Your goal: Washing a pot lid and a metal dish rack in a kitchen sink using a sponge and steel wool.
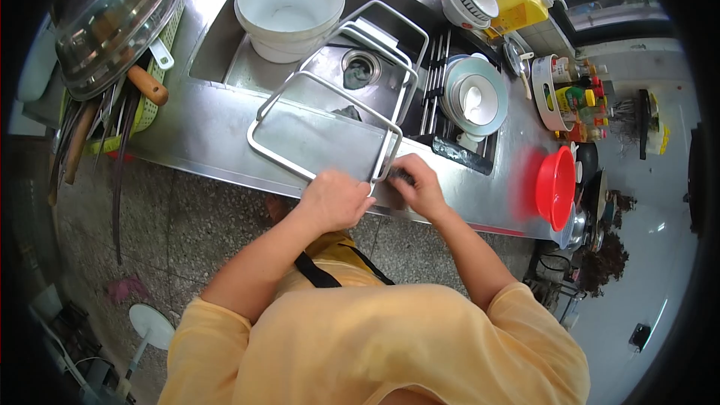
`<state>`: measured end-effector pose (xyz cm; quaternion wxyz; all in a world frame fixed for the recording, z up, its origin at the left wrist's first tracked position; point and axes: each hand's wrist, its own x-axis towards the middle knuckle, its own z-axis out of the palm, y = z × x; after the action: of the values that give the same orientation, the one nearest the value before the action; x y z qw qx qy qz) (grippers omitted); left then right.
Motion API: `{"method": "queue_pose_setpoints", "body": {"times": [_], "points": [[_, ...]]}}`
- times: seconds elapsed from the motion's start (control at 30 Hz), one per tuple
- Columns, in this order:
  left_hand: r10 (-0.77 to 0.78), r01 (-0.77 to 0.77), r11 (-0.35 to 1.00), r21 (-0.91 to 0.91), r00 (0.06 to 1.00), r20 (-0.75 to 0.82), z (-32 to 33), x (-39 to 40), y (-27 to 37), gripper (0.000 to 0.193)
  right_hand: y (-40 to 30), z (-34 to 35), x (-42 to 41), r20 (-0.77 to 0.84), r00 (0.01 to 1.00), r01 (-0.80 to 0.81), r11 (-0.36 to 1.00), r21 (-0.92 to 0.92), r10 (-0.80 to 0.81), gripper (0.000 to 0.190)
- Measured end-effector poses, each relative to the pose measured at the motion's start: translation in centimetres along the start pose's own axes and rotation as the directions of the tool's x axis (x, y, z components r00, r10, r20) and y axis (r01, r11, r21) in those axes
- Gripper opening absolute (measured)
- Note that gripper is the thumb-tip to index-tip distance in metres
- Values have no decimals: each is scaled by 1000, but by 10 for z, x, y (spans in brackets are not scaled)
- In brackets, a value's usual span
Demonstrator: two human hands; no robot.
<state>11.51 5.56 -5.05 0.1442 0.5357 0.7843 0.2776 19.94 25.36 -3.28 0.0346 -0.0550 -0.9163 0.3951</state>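
Note:
A white metal tube rack frame (332, 90) leans across the front of the stainless steel sink (225, 70), part of it over the basin. My left hand (336, 199) grips its near lower corner at the counter's front edge. In my right hand (421, 187) is a dark scouring pad (403, 176), mostly covered by the fingers and close against the frame's right corner. Whether the pad presses on the tube cannot be made out. A drain strainer (360, 69) lies in the basin beyond the frame, and a dark scrap (349, 113) shows through it.
A white bucket (289, 3) stands in the sink's left part. Right of the basin, stacked plates and bowls (478, 95) sit on a rack (436, 79). A steel basin (112, 28) tops a green basket (149, 101) at left. A red bowl (556, 188) is at the right edge.

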Motion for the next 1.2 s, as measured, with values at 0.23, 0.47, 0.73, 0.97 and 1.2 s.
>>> {"method": "queue_pose_setpoints", "body": {"times": [0.23,0.47,0.73,0.97,1.2], "points": [[-29,29,1000,9,999,-14,4,3,2,32,13,13,62,-289,957,-48,984,-169,-3,23],[-10,11,999,36,1000,-11,1,5,2,32,41,-51,70,-224,970,-145,965,-217,96,26],[-18,19,1000,4,994,-109,7,1,1,32,-48,-48,189,-14,988,148,983,-109,-151,30],[-41,40,999,-12,993,-112,5,0,1,31,-86,-16,253,382,831,540,749,-383,-404,17],[-64,61,997,-36,995,-79,9,-3,0,32,-96,39,275,765,472,821,534,-201,-439,14]]}}
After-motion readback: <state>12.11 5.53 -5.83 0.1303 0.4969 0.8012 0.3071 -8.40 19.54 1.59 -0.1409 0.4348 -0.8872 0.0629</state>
